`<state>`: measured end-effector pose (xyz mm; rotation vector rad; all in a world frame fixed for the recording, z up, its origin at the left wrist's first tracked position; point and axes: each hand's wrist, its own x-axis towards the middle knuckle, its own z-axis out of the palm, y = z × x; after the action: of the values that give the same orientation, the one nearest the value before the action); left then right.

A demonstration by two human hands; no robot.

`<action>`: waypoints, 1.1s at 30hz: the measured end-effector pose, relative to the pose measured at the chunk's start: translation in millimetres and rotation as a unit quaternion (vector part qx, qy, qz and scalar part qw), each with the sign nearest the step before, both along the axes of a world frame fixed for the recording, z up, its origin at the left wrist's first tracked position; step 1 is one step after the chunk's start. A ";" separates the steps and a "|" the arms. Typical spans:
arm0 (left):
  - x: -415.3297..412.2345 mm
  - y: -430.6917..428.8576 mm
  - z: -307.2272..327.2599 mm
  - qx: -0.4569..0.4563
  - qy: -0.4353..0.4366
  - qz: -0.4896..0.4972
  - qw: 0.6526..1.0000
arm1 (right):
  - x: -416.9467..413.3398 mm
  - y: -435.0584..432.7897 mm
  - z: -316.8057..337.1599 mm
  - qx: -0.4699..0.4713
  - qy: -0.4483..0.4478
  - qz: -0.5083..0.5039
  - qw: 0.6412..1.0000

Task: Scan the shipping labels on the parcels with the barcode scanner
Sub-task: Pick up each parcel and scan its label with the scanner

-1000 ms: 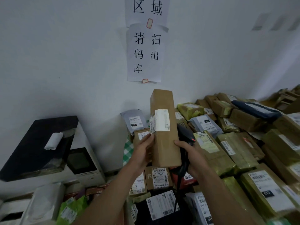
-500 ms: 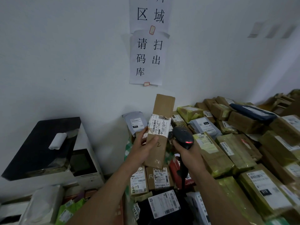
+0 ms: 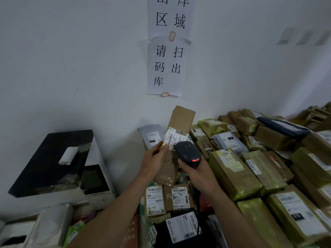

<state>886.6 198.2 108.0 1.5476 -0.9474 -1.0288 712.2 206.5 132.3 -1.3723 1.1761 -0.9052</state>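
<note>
While left hand (image 3: 154, 161) grips parcel (image 3: 181, 119) | right hand (image 3: 198, 176) points scanner (image 3: 188, 152) at label (image 3: 174, 135)

left hand (image 3: 154, 162) raised in a pinch grip, right hand (image 3: 198, 176) clenched beside it, both stretched forward

The right hand (image 3: 198, 176) has raised the black handheld barcode scanner (image 3: 187, 153); its head now overlaps the white shipping label (image 3: 173, 136) on the long brown cardboard parcel (image 3: 181, 117), which has tipped rightward.
</note>
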 end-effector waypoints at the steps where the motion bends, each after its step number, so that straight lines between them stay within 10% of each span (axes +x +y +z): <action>1: 1.1 0.2 -0.8 0.000 0.002 -0.007 1.000 | -1.4 0.0 0.4 -0.001 0.003 0.003 1.000; 14: 43.6 -6.4 -6.0 0.036 -0.301 -0.089 0.949 | -17.3 -2.8 -1.9 -0.047 0.203 0.056 0.977; 33: 51.3 -26.0 -19.4 0.066 -0.351 -0.117 0.927 | -16.6 -15.4 -6.9 -0.056 0.253 0.093 0.962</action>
<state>937.8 172.2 88.6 2.0040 -1.6101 -0.6986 695.6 191.2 125.4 -1.8419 1.3565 -0.5039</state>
